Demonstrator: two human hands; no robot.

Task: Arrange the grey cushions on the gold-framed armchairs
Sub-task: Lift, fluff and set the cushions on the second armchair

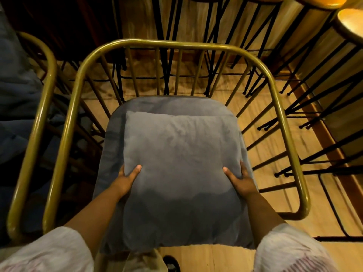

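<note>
A square grey cushion (181, 154) lies flat on the grey padded seat (112, 134) of a gold-framed armchair (172, 44) directly below me. My left hand (126, 178) grips the cushion's left edge, thumb on top and fingers tucked under. My right hand (240, 179) grips its right edge the same way. The cushion covers most of the seat; the seat's front edge is hidden beneath it.
A second gold-framed armchair (46, 79) stands close on the left, with dark blue-grey fabric (15, 91) on it. Black-legged bar stools (306, 61) with round wooden tops crowd the back and right. The floor (275, 203) is light wood.
</note>
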